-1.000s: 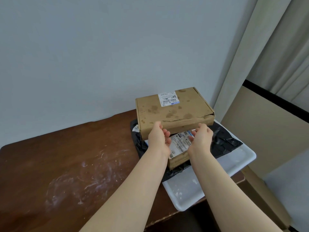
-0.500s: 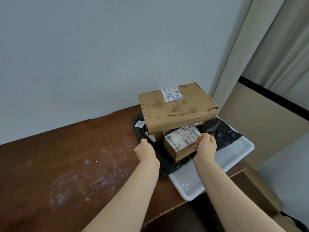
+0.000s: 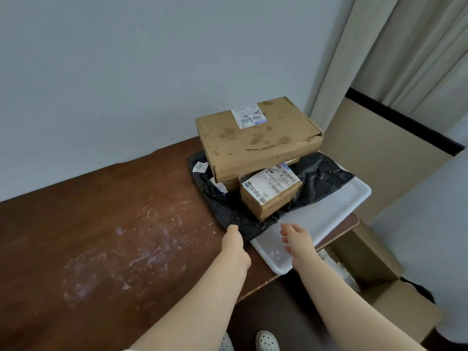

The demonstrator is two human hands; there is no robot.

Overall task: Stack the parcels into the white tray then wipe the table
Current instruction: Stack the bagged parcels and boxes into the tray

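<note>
I count two boxes and one black bag (image 3: 321,173) in the white tray (image 3: 319,224), big box (image 3: 253,143) atop small box (image 3: 269,198). My right hand (image 3: 296,240) hovers slack-fingered over the tray; my left hand (image 3: 234,243) meets the bag's corner, grip unclear.

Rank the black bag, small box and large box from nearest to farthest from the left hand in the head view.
1. black bag: its near corner meets the left hand.
2. small box: on the bag, further back.
3. large box: on top, farthest back.
</note>
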